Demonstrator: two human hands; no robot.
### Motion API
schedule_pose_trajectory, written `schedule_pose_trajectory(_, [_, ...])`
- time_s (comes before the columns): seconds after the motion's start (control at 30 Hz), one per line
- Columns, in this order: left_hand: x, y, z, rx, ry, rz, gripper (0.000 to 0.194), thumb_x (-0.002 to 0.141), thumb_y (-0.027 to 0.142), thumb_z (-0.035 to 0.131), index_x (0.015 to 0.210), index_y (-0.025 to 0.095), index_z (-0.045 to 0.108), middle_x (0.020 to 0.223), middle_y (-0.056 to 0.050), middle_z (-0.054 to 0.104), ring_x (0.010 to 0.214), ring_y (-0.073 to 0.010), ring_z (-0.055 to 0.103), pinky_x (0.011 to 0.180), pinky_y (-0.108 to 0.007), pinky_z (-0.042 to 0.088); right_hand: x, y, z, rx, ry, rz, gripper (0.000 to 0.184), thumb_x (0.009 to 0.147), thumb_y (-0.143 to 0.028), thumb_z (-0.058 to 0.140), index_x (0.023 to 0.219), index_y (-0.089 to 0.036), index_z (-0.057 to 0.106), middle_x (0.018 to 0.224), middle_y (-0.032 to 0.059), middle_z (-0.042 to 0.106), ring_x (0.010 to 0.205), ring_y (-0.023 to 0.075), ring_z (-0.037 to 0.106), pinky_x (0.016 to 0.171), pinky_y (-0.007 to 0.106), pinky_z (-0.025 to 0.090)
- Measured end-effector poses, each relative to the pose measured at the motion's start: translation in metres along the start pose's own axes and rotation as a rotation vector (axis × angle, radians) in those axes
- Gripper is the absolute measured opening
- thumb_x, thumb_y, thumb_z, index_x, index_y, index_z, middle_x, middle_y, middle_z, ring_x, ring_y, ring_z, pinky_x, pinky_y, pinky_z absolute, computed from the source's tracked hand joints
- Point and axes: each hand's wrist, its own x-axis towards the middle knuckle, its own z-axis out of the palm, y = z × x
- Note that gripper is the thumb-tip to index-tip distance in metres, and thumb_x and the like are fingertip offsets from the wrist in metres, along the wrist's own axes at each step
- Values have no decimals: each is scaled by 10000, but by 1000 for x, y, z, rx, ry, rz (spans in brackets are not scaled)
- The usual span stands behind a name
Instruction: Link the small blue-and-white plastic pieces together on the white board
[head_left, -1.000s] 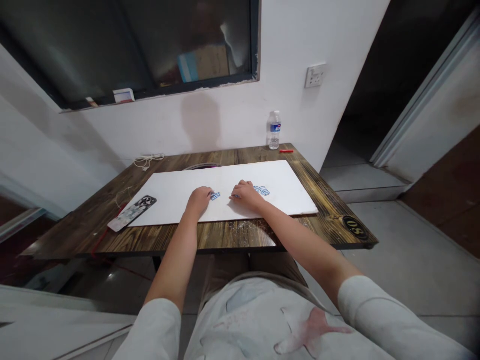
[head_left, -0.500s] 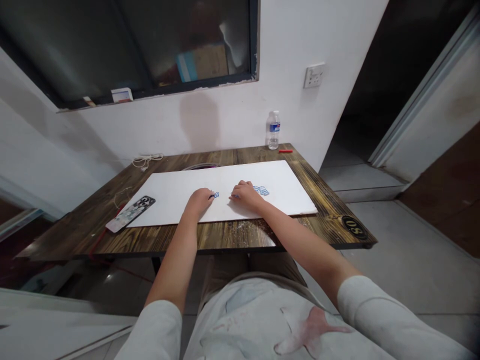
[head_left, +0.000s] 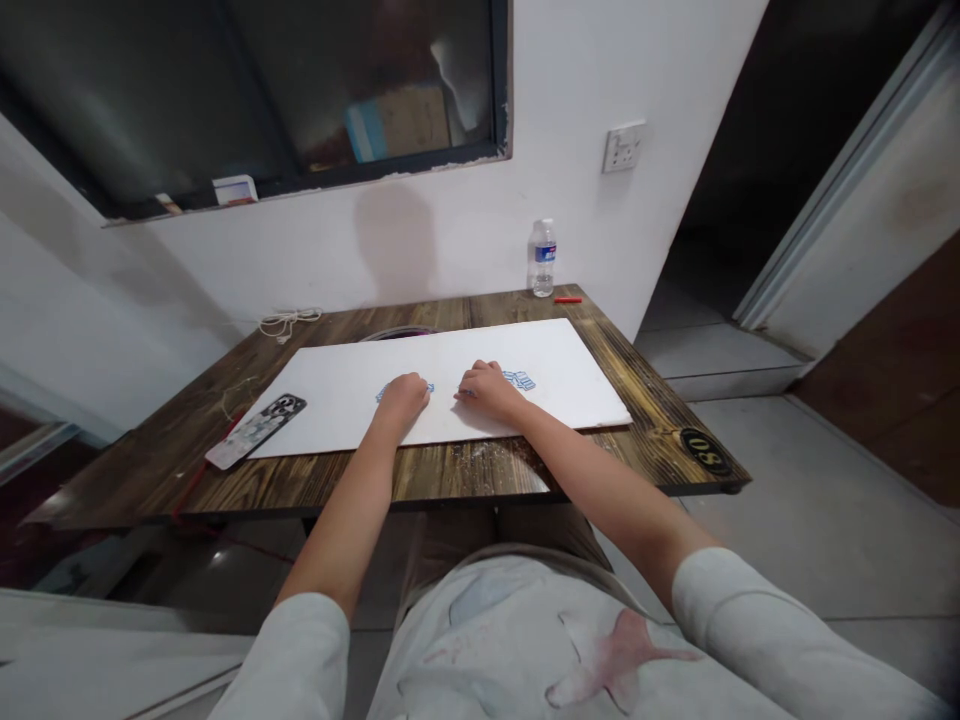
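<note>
A white board lies flat on the dark wooden table, with small blue-and-white pieces on it. My left hand rests curled on the board, with blue-edged pieces showing at its left side and a sliver at its right. My right hand is also curled on the board, fingertips down. A cluster of blue-and-white pieces lies just beyond it. Anything under either palm is hidden.
A phone in a patterned case lies at the board's left corner. A plastic water bottle, a small red stick and a white cable sit along the far edge. Round black table label.
A blue-edged piece now shows at my left hand's left side, and less shows at its right. My right hand has barely moved. The whole view has shifted slightly.
</note>
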Motion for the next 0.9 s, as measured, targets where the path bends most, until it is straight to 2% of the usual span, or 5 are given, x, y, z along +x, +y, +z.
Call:
schedule_pose_trajectory(0.3, [-4,-4,-3,-1,82,-103,226,854,186,520,891,127,735,934,-178,692,877,-291,647,782,-365,468,-1,-4,-7,-9,-21,17,251,934,-296,576,824,-156,754,938,129,721,969,246,497,797,375,248])
schedule_pose_trajectory(0.5, [-8,-16,1,-245,205,-148,164,824,218,587,829,169,743,926,-138,726,890,-275,649,815,-365,474,0,-1,-4,-4,-8,6,257,935,-304,580,814,-157,752,921,131,724,968,251,516,791,376,257])
schedule_pose_trajectory(0.67, [-5,-11,4,-614,340,-241,196,779,358,665,812,184,750,789,-56,744,727,-205,647,720,-309,489,5,3,3,161,59,87,169,919,-311,617,944,-194,737,961,87,730,988,237,535,810,346,301])
schedule_pose_trajectory(0.8, [-4,3,4,-963,242,-210,359,666,493,766,797,160,737,674,-44,712,625,-182,636,625,-289,485,12,5,11,458,183,198,281,846,-338,699,1087,-197,674,955,44,719,901,188,577,784,289,377])
schedule_pose_trajectory(0.9, [-3,12,3,-1178,144,-156,471,584,566,815,772,144,724,659,-58,705,621,-188,651,631,-309,522,16,7,17,601,191,290,207,795,-376,715,856,-181,684,783,4,679,737,150,567,679,250,385])
